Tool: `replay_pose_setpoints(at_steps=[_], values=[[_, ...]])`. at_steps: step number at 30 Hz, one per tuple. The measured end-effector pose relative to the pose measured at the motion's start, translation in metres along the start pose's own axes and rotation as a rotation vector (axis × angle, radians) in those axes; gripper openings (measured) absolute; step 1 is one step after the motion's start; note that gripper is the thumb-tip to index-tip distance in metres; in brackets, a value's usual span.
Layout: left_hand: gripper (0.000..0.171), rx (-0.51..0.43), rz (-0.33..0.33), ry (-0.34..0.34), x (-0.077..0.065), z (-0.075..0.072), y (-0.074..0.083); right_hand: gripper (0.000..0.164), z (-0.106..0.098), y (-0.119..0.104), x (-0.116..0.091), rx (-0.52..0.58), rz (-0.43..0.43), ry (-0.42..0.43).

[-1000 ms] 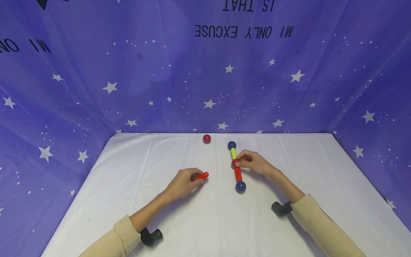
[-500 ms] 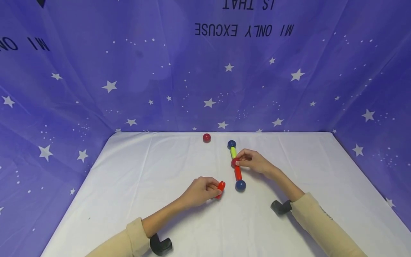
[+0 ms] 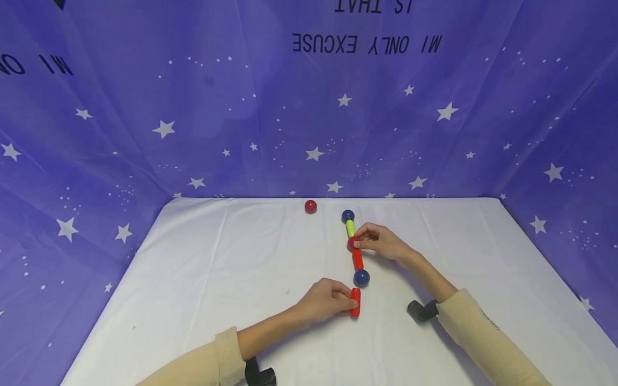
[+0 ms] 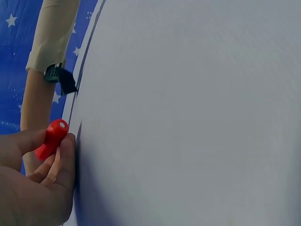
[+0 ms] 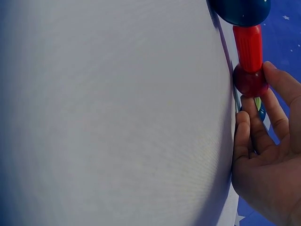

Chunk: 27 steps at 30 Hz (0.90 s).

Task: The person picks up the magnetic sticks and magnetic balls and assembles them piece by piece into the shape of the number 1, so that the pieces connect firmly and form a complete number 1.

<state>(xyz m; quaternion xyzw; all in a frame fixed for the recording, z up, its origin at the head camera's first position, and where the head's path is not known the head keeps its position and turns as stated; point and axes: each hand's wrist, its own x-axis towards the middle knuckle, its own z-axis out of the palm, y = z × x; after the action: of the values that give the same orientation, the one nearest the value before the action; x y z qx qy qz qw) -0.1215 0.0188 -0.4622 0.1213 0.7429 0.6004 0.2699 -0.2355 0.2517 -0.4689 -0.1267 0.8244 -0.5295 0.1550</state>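
Note:
My left hand (image 3: 325,303) pinches a loose red magnetic rod (image 3: 355,303) between thumb and fingers. The rod points at the near blue ball (image 3: 361,277), with a small gap seemingly between them. In the left wrist view the red rod (image 4: 52,139) shows a pale dot on its end. My right hand (image 3: 383,244) pinches the middle red ball (image 5: 250,81) of a chain lying on the table. From far to near, the chain runs: far blue ball (image 3: 347,216), yellow-green rod (image 3: 350,229), red ball, second red rod (image 3: 358,260), near blue ball.
A separate red ball (image 3: 310,206) rests near the table's back edge, left of the chain. White cloth covers the table (image 3: 241,241). A purple star-printed curtain (image 3: 270,107) stands behind and at both sides. Black camera mounts sit at both wrists.
My left hand has moved right and nearer to me, turning the red rod from slanted to in line with the chain. The right hand and the chain have stayed in place.

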Motion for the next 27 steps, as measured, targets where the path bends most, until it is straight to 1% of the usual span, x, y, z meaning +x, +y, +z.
replay_pose_setpoints(at_steps=[5,10,17,21,27], values=[[0.009,-0.063,-0.033,0.019,0.004,0.010,0.001,0.023,0.000,-0.001,-0.001,0.000,0.000,0.005],[0.008,-0.051,-0.037,0.057,0.008,0.015,0.004,0.024,0.000,0.001,0.000,-0.002,-0.007,0.001],[0.009,-0.074,-0.065,0.085,0.009,0.019,0.007,0.024,0.000,0.002,0.001,0.007,-0.014,-0.005],[0.009,-0.059,-0.076,0.102,0.011,0.020,0.007,0.024,0.000,0.003,0.002,0.008,-0.013,-0.005],[0.010,-0.043,-0.081,0.100,0.014,0.019,0.005,0.024,0.000,0.003,0.001,-0.006,-0.010,0.000]])
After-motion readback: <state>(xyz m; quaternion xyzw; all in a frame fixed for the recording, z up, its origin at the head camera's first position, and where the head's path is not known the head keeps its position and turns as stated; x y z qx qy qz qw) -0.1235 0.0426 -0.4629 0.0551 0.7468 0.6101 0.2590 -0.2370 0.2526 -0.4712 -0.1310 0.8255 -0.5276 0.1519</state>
